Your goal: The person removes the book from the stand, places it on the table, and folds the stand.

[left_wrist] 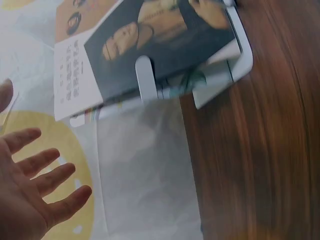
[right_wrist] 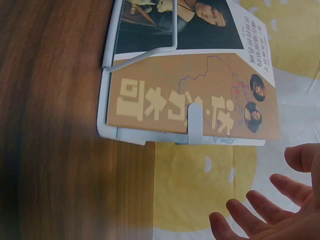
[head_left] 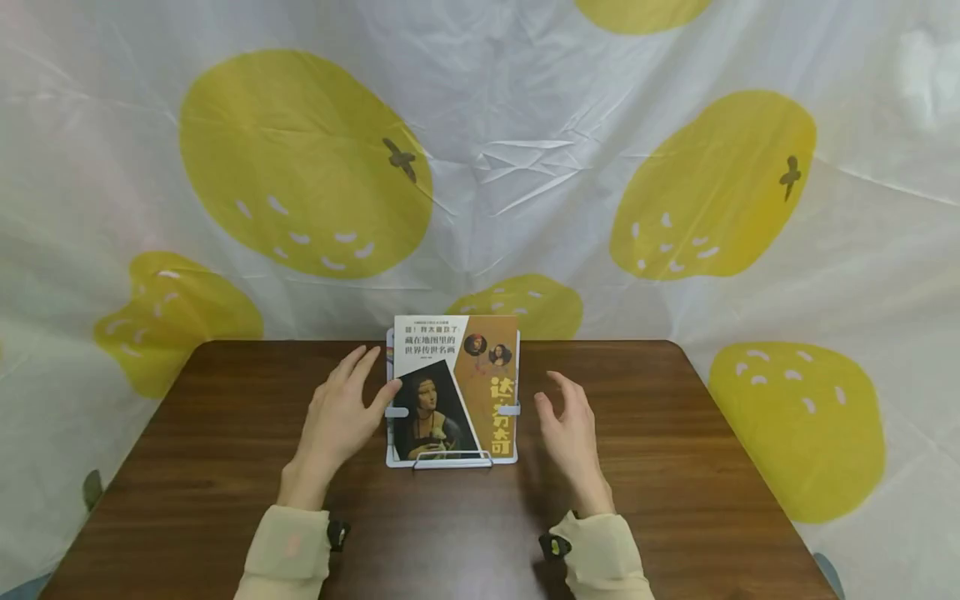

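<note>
A book [head_left: 431, 379] with a white and orange-brown cover, carrying a portrait painting, stands upright on a white book stand [head_left: 391, 458]. Two side clips [right_wrist: 195, 125] and a wire lip [head_left: 453, 464] at the bottom cross the cover's front. To the left of the book, my left hand [head_left: 337, 421] has its fingers spread. Its thumb overlaps the book's edge in the head view, but the left wrist view shows a gap between hand and book. My right hand [head_left: 572, 437], fingers loosely bent, hovers apart from the book on the right and holds nothing.
Book and stand are near the back edge of a dark brown wooden table [head_left: 660, 467]. Behind the table hangs a white cloth [head_left: 517, 225] printed with large yellow fruit. A dark band with a small device [head_left: 555, 547] sits at each wrist.
</note>
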`<action>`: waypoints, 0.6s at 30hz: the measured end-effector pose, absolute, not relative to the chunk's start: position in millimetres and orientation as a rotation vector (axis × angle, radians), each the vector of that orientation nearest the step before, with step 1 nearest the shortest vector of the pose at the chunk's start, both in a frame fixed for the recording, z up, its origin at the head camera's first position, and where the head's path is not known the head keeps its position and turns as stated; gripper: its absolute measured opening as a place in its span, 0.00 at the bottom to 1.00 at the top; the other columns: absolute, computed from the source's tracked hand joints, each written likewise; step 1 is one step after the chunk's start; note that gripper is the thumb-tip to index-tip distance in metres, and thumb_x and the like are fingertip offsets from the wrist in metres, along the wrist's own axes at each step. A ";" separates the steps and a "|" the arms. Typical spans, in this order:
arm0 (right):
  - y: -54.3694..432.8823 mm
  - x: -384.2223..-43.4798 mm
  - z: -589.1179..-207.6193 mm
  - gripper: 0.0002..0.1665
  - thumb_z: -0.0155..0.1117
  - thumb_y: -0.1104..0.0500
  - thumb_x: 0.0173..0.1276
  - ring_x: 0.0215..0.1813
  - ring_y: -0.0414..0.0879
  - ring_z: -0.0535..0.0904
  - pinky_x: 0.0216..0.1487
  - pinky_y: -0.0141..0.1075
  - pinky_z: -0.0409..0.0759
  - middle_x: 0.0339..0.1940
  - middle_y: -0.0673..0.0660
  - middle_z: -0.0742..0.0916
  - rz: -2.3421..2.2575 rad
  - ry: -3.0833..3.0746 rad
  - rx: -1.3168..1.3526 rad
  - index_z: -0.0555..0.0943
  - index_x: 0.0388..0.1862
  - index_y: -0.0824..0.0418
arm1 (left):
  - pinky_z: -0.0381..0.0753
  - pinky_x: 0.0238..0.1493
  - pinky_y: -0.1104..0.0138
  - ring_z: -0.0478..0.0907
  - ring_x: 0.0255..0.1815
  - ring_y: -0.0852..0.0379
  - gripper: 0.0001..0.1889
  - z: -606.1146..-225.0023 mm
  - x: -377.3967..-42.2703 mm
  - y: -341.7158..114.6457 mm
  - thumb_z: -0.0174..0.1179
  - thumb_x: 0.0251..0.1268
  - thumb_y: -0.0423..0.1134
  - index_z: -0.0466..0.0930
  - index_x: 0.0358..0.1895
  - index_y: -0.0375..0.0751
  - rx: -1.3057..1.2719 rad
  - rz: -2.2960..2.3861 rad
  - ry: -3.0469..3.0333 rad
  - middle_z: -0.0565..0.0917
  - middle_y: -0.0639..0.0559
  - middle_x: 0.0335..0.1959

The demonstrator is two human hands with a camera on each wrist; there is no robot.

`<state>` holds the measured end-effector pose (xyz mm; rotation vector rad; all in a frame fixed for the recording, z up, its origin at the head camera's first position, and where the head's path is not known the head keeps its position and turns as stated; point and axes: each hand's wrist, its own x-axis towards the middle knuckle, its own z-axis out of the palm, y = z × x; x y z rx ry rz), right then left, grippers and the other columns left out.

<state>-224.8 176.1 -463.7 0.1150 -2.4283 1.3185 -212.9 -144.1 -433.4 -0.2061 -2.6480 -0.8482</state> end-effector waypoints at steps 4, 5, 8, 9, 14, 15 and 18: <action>168.8 -231.2 -466.3 0.22 0.61 0.61 0.71 0.56 0.57 0.75 0.50 0.48 0.73 0.58 0.63 0.79 1.361 -2.379 0.095 0.75 0.63 0.63 | 0.70 0.52 0.37 0.70 0.63 0.36 0.33 -438.0 -214.3 -133.9 0.51 0.70 0.62 0.67 0.72 0.46 -0.150 -0.957 -2.598 0.66 0.44 0.71; 166.8 -233.3 -466.7 0.22 0.61 0.61 0.70 0.54 0.57 0.75 0.48 0.48 0.73 0.57 0.63 0.80 1.371 -2.364 0.092 0.76 0.62 0.64 | 0.72 0.51 0.37 0.71 0.62 0.37 0.32 -439.2 -215.6 -132.0 0.52 0.71 0.60 0.68 0.71 0.46 -0.141 -0.984 -2.580 0.67 0.45 0.70; 160.5 -239.5 -468.2 0.21 0.61 0.62 0.70 0.52 0.55 0.77 0.47 0.49 0.73 0.55 0.63 0.81 1.408 -2.331 0.081 0.77 0.61 0.64 | 0.74 0.48 0.39 0.73 0.60 0.39 0.28 -442.8 -220.9 -127.7 0.55 0.71 0.55 0.70 0.69 0.47 -0.113 -1.059 -2.529 0.70 0.45 0.67; 158.7 -241.2 -468.8 0.20 0.60 0.62 0.70 0.52 0.53 0.77 0.47 0.49 0.74 0.55 0.63 0.81 1.425 -2.325 0.076 0.77 0.60 0.63 | 0.75 0.47 0.40 0.74 0.59 0.40 0.27 -443.9 -222.8 -126.8 0.56 0.71 0.53 0.71 0.68 0.47 -0.103 -1.083 -2.513 0.71 0.45 0.66; 151.3 -248.3 -470.9 0.17 0.60 0.62 0.70 0.46 0.50 0.78 0.41 0.43 0.74 0.52 0.61 0.83 1.512 -2.316 0.030 0.79 0.57 0.62 | 0.76 0.43 0.45 0.78 0.52 0.46 0.22 -450.9 -230.6 -124.7 0.59 0.70 0.47 0.75 0.64 0.45 -0.044 -1.199 -2.460 0.76 0.44 0.59; 150.4 -249.8 -471.7 0.17 0.60 0.62 0.70 0.45 0.49 0.78 0.41 0.42 0.74 0.51 0.61 0.84 1.524 -2.319 0.021 0.79 0.56 0.63 | 0.76 0.43 0.46 0.79 0.51 0.46 0.22 -452.7 -232.0 -124.4 0.59 0.70 0.46 0.76 0.64 0.44 -0.037 -1.220 -2.447 0.77 0.43 0.58; 148.1 -254.0 -473.5 0.15 0.60 0.62 0.70 0.43 0.49 0.79 0.41 0.40 0.74 0.48 0.61 0.85 1.548 -2.321 0.008 0.81 0.54 0.63 | 0.78 0.45 0.49 0.81 0.49 0.45 0.20 -457.7 -234.9 -122.8 0.61 0.69 0.42 0.77 0.61 0.40 -0.018 -1.290 -2.403 0.80 0.41 0.54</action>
